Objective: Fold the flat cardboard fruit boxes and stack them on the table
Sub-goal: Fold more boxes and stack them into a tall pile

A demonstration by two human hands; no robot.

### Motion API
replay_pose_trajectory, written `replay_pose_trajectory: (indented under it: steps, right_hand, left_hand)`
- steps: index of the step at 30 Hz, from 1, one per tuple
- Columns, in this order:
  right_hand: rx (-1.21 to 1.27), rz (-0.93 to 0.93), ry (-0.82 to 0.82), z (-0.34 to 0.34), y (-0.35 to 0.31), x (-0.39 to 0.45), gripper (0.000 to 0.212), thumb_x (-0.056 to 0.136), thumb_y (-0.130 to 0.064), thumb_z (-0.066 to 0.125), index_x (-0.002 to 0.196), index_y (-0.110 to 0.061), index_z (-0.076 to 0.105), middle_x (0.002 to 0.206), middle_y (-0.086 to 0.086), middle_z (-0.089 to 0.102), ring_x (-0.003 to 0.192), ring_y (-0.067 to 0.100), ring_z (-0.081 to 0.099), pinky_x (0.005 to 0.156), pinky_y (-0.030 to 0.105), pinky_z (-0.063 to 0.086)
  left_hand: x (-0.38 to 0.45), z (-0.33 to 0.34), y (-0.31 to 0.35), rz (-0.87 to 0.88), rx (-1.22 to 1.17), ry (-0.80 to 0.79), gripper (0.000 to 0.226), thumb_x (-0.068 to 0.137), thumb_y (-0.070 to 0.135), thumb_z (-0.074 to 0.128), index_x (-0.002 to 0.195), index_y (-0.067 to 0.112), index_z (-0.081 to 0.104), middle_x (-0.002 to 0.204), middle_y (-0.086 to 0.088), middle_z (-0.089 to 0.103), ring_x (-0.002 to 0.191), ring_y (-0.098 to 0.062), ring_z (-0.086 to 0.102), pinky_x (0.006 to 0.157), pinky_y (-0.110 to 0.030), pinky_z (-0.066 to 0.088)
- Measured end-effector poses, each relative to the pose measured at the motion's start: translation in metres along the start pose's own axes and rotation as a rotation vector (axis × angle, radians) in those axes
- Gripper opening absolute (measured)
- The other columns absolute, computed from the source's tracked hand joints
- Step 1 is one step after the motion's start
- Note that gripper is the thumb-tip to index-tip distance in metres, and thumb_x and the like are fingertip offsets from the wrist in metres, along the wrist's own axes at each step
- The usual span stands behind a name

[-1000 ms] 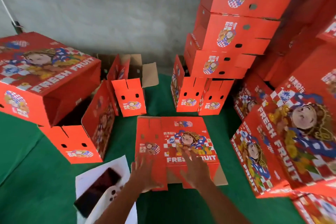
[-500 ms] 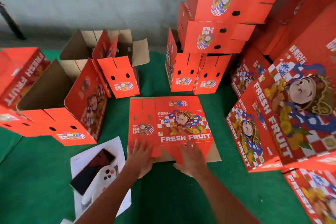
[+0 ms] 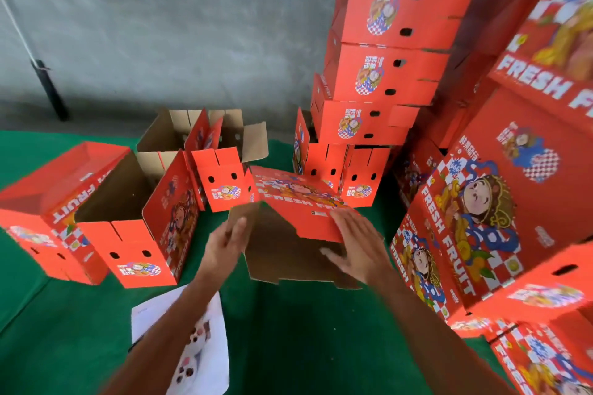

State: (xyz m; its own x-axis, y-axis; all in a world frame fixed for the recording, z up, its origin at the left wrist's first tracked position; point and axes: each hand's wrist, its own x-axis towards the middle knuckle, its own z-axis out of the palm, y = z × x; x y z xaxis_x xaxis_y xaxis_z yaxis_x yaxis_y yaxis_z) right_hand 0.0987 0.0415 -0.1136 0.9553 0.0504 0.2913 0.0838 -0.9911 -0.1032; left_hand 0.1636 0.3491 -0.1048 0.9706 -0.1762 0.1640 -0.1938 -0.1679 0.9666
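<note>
The flat box sits tilted up off the green surface, centre near. My left hand grips its left flap; my right hand presses flat-fingered on the red panel. I judge I should spread both sides evenly to square it. Four folded boxes are stacked behind; three open ones stand left.

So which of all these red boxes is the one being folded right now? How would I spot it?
Start at the tall stack of red boxes against the grey wall, then drop to the green table before it. The box being folded sits between the left hand and right hand. Unlike its neighbours, it is half-raised, its plain brown inside facing the camera.
</note>
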Motion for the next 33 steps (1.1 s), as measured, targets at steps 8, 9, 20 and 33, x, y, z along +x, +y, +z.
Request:
replay_pose_trajectory:
  steps: [8, 9, 20, 33]
  right_hand:
    - [0.564, 0.093, 0.292, -0.142, -0.01, 0.039, 0.027, 0.088, -0.058, 0.068, 0.103, -0.037, 0.078, 0.087, -0.03, 0.072, 0.083, -0.003, 0.069, 0.077, 0.028, 0.057]
    - [0.577, 0.075, 0.235, -0.158, -0.009, 0.041, 0.021, 0.089, -0.057, 0.068, 0.098, -0.04, 0.077, 0.087, -0.027, 0.073, 0.082, -0.002, 0.069, 0.077, 0.027, 0.056]
    - [0.753, 0.149, -0.223, -0.145, 0.006, 0.0, 0.018, 0.102, -0.023, 0.064, 0.091, -0.01, 0.065, 0.095, 0.016, 0.072, 0.092, 0.032, 0.07, 0.088, 0.049, 0.053]
    - [0.668, 0.284, -0.117, -0.106, 0.041, 0.0, 0.023, 0.099, -0.026, 0.069, 0.077, -0.018, 0.065, 0.075, -0.004, 0.063, 0.076, 0.016, 0.06, 0.073, 0.037, 0.045]
  left_hand:
    - [-0.004, -0.035, 0.078, 0.049, -0.244, 0.166, 0.034, 0.097, 0.044, 0.06, 0.109, 0.014, 0.073, 0.097, -0.003, 0.079, 0.092, -0.019, 0.075, 0.077, -0.041, 0.063]
    - [-0.007, -0.038, 0.082, 0.076, -0.241, 0.194, 0.036, 0.096, 0.046, 0.061, 0.108, 0.014, 0.072, 0.095, -0.002, 0.078, 0.087, -0.015, 0.074, 0.072, -0.036, 0.062]
    - [-0.02, -0.012, 0.044, 0.223, 0.222, 0.31, 0.045, 0.095, 0.006, 0.063, 0.106, 0.049, 0.07, 0.113, 0.013, 0.073, 0.105, -0.011, 0.069, 0.087, -0.031, 0.051]
    - [-0.032, 0.033, 0.056, -0.101, 0.058, -0.133, 0.073, 0.096, 0.052, 0.066, 0.158, 0.039, 0.029, 0.14, 0.01, 0.057, 0.118, -0.017, 0.066, 0.093, -0.034, 0.059]
